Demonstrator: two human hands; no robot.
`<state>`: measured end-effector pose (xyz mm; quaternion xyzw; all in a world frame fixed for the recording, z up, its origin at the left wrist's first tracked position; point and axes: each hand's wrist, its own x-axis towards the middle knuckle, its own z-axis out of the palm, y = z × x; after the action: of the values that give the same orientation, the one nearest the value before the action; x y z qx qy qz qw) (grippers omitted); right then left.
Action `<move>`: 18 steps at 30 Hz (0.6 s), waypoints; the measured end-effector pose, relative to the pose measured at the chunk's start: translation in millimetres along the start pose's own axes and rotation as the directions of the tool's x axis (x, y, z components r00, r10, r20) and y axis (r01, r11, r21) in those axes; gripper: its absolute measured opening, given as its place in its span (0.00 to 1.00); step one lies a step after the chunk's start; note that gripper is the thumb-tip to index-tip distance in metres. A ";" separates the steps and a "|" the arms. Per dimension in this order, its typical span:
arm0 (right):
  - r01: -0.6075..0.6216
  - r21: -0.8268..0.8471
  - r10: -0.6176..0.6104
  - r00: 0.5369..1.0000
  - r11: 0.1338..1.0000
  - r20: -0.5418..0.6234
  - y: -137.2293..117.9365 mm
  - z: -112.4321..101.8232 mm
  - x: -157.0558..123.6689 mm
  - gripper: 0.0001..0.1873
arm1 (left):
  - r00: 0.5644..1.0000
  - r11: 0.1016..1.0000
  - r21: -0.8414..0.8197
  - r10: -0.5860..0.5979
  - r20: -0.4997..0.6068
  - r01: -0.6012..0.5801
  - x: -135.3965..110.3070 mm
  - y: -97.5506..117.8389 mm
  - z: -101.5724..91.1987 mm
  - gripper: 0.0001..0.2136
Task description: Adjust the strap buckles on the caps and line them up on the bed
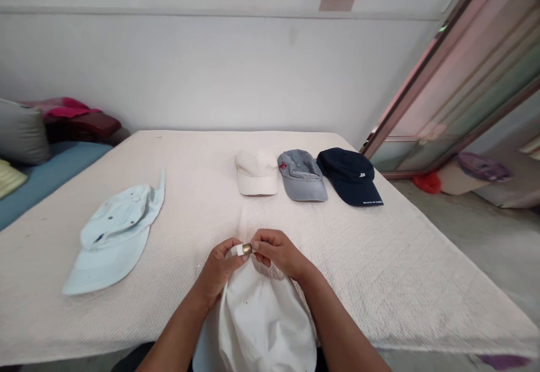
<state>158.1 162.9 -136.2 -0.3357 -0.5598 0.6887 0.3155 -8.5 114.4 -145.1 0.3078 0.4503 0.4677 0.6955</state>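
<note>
A white baseball cap (pixel 264 318) rests at the table's near edge, its back strap turned away from me. My left hand (pixel 219 268) pinches the strap beside its brass-coloured buckle (pixel 246 249). On the buckle's other side, my right hand (pixel 276 251) is closed with thumb and fingertips on the strap end. The strap end itself is mostly hidden by those fingers. To the left lies a light blue cap (pixel 116 231) with its strap sticking up. Farther back stand a cream cap (pixel 256 172), a grey cap (pixel 301 175) and a navy cap (pixel 350 175) in a row.
A pale textured cloth (pixel 189 192) covers the table, which meets a white wall (pixel 202 74) behind. At the left are a blue seat (pixel 63 164) and a grey cushion (pixel 21 133). A framed sliding door (pixel 442 79) and a red bag (pixel 427 183) are at the right.
</note>
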 end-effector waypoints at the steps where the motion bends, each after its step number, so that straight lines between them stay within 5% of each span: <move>1: 0.002 0.000 -0.002 1.000 1.000 -0.003 0.4 0.0 0.1 0.11 | 1.000 1.000 0.020 0.002 -0.008 -0.002 0.3 -0.2 0.0 0.10; 6: 0.007 0.009 -0.007 1.000 1.000 -0.005 3.6 0.6 1.4 0.12 | 0.999 0.997 0.073 0.024 -0.049 -0.020 0.7 -1.7 0.3 0.11; 18: -0.034 -0.065 0.037 0.998 0.997 0.048 -10.1 -7.4 -7.0 0.15 | 0.998 0.975 -0.215 -0.051 0.042 0.059 -3.0 3.9 1.4 0.11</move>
<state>168.8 163.1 -126.5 -0.3387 -0.5833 0.6839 0.2783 -9.2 113.0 -140.3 0.2261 0.3923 0.4887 0.7457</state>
